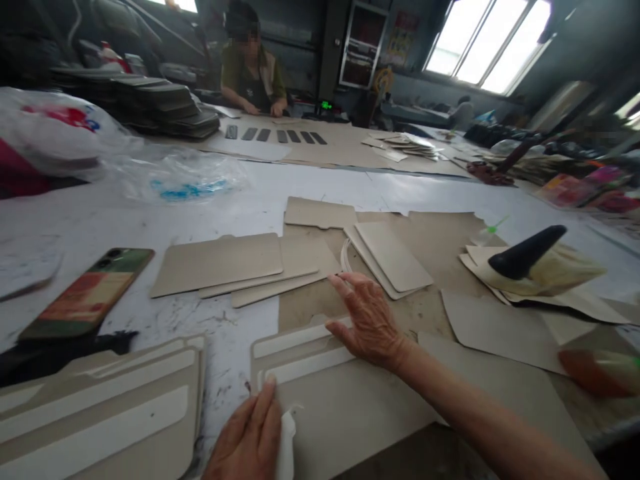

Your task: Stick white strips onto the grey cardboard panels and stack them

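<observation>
A beige flat panel (360,393) with pale strips along its far edge lies in front of me. My left hand (250,433) rests at its left edge, fingers stretched out, a fingertip on the corner of the nearer pale strip (310,363). Beside that hand is a white piece (287,443); whether the hand touches it is unclear. Over the strips hovers my right hand (370,323), thumb and fingers apart, with nothing visible in it. Just beyond are fanned beige panels (225,263) and two more stacked panels (393,257).
At left are a stack of stripped panels (100,427) and a phone (90,293). A black pointed object (527,252) lies on beige pieces at right, near an orange-brown container (600,370). Plastic bags (55,133) sit at far left. Another person (255,73) works across the table.
</observation>
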A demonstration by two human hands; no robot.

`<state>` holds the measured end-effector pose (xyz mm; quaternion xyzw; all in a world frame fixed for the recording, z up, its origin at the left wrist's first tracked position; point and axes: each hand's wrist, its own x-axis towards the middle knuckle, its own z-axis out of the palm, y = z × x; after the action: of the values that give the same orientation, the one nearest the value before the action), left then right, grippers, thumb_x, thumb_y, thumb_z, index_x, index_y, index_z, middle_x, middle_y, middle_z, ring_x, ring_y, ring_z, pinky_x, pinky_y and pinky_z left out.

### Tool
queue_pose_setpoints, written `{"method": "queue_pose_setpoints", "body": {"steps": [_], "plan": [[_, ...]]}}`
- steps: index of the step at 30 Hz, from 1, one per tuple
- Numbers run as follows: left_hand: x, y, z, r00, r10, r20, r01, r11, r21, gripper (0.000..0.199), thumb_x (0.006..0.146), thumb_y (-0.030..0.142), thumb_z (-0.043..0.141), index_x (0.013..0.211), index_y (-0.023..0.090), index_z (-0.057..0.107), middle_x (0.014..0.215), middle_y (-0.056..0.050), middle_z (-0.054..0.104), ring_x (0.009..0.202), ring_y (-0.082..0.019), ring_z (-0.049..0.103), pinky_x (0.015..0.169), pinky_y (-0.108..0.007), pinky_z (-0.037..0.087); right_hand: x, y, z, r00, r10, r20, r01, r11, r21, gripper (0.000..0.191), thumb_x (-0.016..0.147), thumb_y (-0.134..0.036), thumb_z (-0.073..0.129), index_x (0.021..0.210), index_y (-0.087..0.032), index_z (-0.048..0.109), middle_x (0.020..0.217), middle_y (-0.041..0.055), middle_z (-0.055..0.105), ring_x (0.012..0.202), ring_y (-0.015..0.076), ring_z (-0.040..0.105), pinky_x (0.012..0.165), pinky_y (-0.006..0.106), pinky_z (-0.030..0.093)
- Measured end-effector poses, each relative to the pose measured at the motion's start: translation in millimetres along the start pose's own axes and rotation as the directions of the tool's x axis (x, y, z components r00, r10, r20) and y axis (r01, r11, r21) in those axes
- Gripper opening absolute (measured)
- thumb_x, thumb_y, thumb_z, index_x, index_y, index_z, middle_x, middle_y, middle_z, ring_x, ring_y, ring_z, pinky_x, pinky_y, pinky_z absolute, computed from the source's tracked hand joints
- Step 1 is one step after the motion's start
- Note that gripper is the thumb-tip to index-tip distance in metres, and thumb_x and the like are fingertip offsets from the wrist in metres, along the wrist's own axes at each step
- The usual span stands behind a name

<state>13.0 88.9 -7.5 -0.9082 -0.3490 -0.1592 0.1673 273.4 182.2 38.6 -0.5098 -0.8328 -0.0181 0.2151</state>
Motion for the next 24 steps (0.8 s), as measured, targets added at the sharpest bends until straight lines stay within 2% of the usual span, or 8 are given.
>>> {"method": "queue_pose_setpoints", "body": {"steps": [3, 6, 11, 14, 17, 19, 22, 24], "plan": [[6, 4, -7.6, 0.997, -0.069, 0.045, 0.07, 0.997, -0.013, 0.041, 0.076, -0.001, 0.03, 0.111, 0.004, 0.05, 0.118, -0.02, 0.058, 0.106, -0.026, 0.054, 0.088, -0.034, 0.043, 2, 0, 18, 0.988, -0.062, 0.141, 0.067, 0.997, -0.031, 0.067, 0.085, -0.052, 0.044, 0.14, -0.018, 0.028, 0.138, 0.0152, 0.034, 0.127, 0.0311, 0.026, 0.102, 0.05, 0.023], [6, 8, -6.7, 0.992, -0.119, 0.033, 0.12, 0.992, -0.039, 0.042, 0.076, -0.004, 0.03, 0.112, 0.005, 0.049, 0.119, -0.018, 0.058, 0.107, -0.024, 0.054, 0.089, -0.032, 0.043, 4, -1, 19, 0.973, -0.062, 0.222, 0.078, 0.995, -0.064, 0.066, 0.085, -0.052, 0.043, 0.14, -0.021, 0.027, 0.14, 0.0137, 0.031, 0.129, 0.0313, 0.023, 0.103, 0.051, 0.021], [6, 13, -6.6, 0.983, -0.179, 0.025, 0.18, 0.982, -0.063, 0.043, 0.075, -0.006, 0.028, 0.111, 0.004, 0.05, 0.119, -0.018, 0.058, 0.109, -0.025, 0.053, 0.09, -0.034, 0.044, 22, -38, 21, 0.984, 0.002, 0.18, 0.002, 1.0, -0.025, 0.07, 0.086, -0.054, 0.038, 0.143, -0.018, 0.019, 0.141, 0.015, 0.03, 0.13, 0.0303, 0.021, 0.104, 0.05, 0.019], [8, 15, -10.1, 0.975, -0.214, 0.053, 0.218, 0.972, -0.085, 0.039, 0.077, -0.003, 0.031, 0.109, 0.004, 0.052, 0.121, -0.018, 0.057, 0.107, -0.026, 0.053, 0.09, -0.035, 0.046, 29, -65, 37, 0.972, -0.086, 0.217, 0.081, 0.996, 0.033, 0.068, 0.086, -0.056, 0.038, 0.142, -0.022, 0.023, 0.141, 0.012, 0.032, 0.132, 0.0297, 0.019, 0.107, 0.05, 0.013], [9, 14, -13.2, 0.966, -0.235, 0.106, 0.249, 0.956, -0.156, 0.039, 0.075, -0.004, 0.034, 0.107, 0.006, 0.054, 0.123, -0.017, 0.055, 0.105, -0.024, 0.053, 0.089, -0.035, 0.047, 31, -75, 49, 0.963, -0.104, 0.249, 0.098, 0.994, 0.037, 0.061, 0.087, -0.055, 0.039, 0.14, -0.026, 0.029, 0.14, 0.0114, 0.034, 0.131, 0.0298, 0.021, 0.107, 0.051, 0.012], [9, 11, -16.1, 0.945, -0.295, 0.14, 0.323, 0.908, -0.266, 0.043, 0.072, -0.006, 0.033, 0.107, 0.008, 0.054, 0.12, -0.016, 0.057, 0.103, -0.023, 0.054, 0.089, -0.035, 0.047, 32, -76, 47, 0.968, -0.096, 0.233, 0.092, 0.995, 0.025, 0.061, 0.086, -0.052, 0.043, 0.139, -0.025, 0.032, 0.14, 0.013, 0.035, 0.131, 0.0304, 0.022, 0.106, 0.052, 0.013], [8, 0, -30.3, 0.89, -0.43, 0.154, 0.448, 0.758, -0.474, 0.046, 0.073, -0.002, 0.033, 0.112, 0.013, 0.052, 0.108, -0.011, 0.061, 0.099, -0.02, 0.055, 0.089, -0.035, 0.047, 29, -82, 30, 0.984, -0.063, 0.167, 0.056, 0.997, 0.045, 0.052, 0.087, -0.039, 0.048, 0.134, -0.02, 0.039, 0.135, 0.0154, 0.039, 0.127, 0.03, 0.028, 0.104, 0.05, 0.021], [7, -9, -50.6, 0.813, -0.554, 0.179, 0.537, 0.596, -0.597, 0.035, 0.08, 0.012, 0.04, 0.112, 0.021, 0.053, 0.101, -0.006, 0.063, 0.096, -0.02, 0.057, 0.087, -0.033, 0.046, 21, -94, 13, 0.992, 0.035, 0.125, -0.053, 0.988, 0.142, 0.038, 0.088, -0.028, 0.046, 0.124, -0.015, 0.049, 0.124, 0.0163, 0.05, 0.118, 0.0269, 0.04, 0.098, 0.044, 0.032]]}}
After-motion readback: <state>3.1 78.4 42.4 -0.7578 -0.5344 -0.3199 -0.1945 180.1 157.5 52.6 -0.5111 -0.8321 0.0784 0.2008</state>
